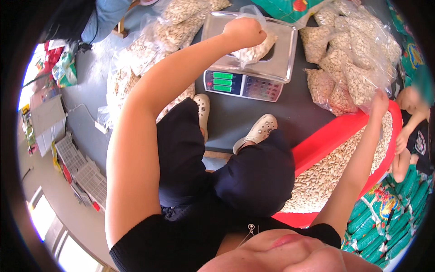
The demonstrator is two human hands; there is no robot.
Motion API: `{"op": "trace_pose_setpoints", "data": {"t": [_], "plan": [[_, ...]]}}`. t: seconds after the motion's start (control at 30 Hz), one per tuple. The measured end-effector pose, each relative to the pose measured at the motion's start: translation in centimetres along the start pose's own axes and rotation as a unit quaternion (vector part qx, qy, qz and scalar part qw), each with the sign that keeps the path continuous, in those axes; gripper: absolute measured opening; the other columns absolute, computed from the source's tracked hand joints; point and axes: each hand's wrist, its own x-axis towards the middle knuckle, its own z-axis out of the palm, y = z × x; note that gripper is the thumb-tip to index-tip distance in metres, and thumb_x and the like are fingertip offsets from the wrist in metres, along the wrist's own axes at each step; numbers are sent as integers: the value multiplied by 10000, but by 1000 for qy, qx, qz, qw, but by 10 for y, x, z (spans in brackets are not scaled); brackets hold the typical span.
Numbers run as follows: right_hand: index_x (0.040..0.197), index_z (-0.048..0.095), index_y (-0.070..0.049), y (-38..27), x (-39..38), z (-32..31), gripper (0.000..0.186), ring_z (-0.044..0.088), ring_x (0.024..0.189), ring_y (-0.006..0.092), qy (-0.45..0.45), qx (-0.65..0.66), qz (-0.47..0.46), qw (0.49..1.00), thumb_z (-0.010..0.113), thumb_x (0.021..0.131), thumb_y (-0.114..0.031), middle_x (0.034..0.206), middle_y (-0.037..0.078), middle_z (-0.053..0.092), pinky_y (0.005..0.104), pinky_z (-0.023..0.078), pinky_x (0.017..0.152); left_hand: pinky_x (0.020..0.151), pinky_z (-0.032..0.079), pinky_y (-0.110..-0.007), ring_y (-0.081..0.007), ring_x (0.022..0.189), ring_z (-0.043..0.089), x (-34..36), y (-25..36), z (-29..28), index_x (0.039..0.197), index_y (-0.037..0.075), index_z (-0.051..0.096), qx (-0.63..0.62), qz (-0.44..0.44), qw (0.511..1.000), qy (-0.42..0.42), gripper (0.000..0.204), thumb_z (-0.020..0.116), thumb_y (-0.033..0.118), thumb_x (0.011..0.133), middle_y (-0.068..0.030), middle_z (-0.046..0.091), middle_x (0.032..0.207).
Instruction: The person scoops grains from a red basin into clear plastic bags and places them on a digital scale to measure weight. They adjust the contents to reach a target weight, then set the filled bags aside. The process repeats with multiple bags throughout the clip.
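So my left grip is up at the top center of the frame, clenched around the gathered neck of a clear bag of pale nuts or seeds, with a bit of plastic poking out above my fist. The bag is right over the steel pan of a scale, leaning at an angle; can't really tell if the pan is taking its full weight. The scale's green readouts are lit, and there's a keypad next to them. My right grip is way over at the right of the frame, by the far end of a red bin and just beside the clear plastic of some packed bags. Honestly can't tell if those fingers are pinching anything. The bin runs down my right side with a thick layer of loose pale pieces in it. More filled bags are heaped left of the scale, upper left of center. My cream clogs are on the grey floor just below the scale. Green sacks are stacked lower right, another person is at the right edge, and white crates lie off to the left.
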Motion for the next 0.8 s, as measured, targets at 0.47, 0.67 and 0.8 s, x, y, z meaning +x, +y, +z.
{"op": "trace_pose_setpoints", "data": {"t": [0.47,0.67,0.8], "plan": [[1078,597,-8,-272,-133,95,213,520,615,94,-212,527,80,819,563,938,-165,777,15,580,253,426,517,458,360,-382,-164,440,439,-182,-115,-178,557,-22,493,-116,-54,932,340,363,556,218,822,-138,454,492],[1067,625,-46,-323,-188,185,256,387,447,78,-276,410,88,865,481,962,-230,633,-21,483,250,301,393,484,402,-340,-121,488,484,-304,-203,-215,595,-10,558,-77,-134,933,324,348,573,250,824,-85,512,505],[1050,603,-35,-328,-187,170,254,381,432,64,-280,381,66,879,545,940,-256,634,-22,483,233,277,373,530,449,-334,-143,522,533,-349,-275,-178,639,37,624,-112,-202,948,217,369,607,338,852,-37,583,551]]}}
